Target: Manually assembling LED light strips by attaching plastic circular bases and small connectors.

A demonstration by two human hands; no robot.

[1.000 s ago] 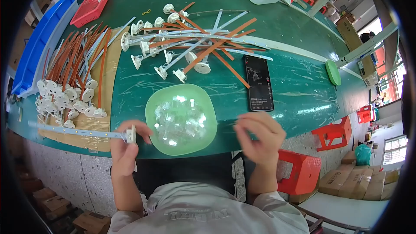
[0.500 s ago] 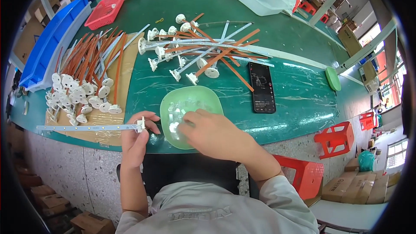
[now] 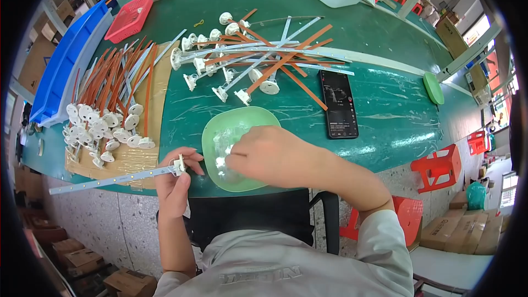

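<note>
My left hand [image 3: 175, 179] grips one end of a long thin white strip [image 3: 110, 178] that sticks out to the left over the table's front edge. A pale green bowl [image 3: 231, 122] of small clear parts sits right in front of me. My right hand [image 3: 269, 154] reaches into that bowl with its fingertips pinched among the parts; whether it holds one I cannot tell.
A heap of white and orange strips with round white caps [image 3: 258, 60] lies beyond the bowl. More capped strips [image 3: 110, 110] rest on cardboard at left. A black phone [image 3: 338, 103] lies right of the bowl. Blue bins [image 3: 60, 71], a red basket [image 3: 129, 17], and red stools [image 3: 440, 168] surround the green table [image 3: 385, 115].
My right hand came from the table's right front edge into the green bowl and now picks among the parts. My left hand keeps hold of the strip.
</note>
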